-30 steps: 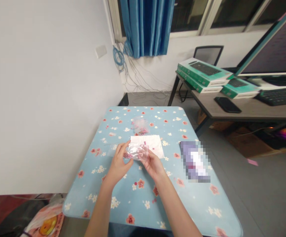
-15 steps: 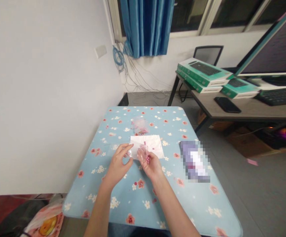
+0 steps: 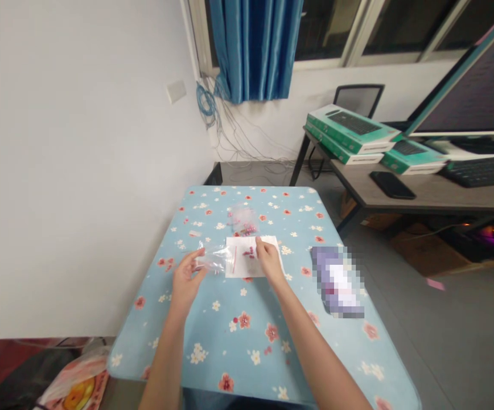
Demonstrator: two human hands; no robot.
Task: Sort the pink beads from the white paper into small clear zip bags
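My left hand (image 3: 189, 276) pinches one end of a clear plastic bag (image 3: 216, 259) above the left part of the table. The bag stretches right, over a white sheet of paper (image 3: 232, 242). A thin red line (image 3: 235, 260) shows near the sheet's left side; whether it belongs to the bag is unclear. Dark pink beads (image 3: 249, 251) show over the sheet, beside the fingers of my right hand (image 3: 270, 261). That hand is closed at the sheet's right part, and what its fingers grip is hidden. Behind the sheet lies another clear bag (image 3: 245, 219) with pink beads.
A flowered blue cloth covers the table (image 3: 217, 353). A loose red bead (image 3: 235, 320) lies near its front. At the right lies a blurred-out purple item (image 3: 336, 282). Beyond stands a desk (image 3: 383, 196) with green keyboard boxes (image 3: 353, 128) and a black phone (image 3: 392, 185).
My hands have moved apart: the left shifted left, pulling the clear bag out longer, while the right moved right and up and turned palm down over the sheet.
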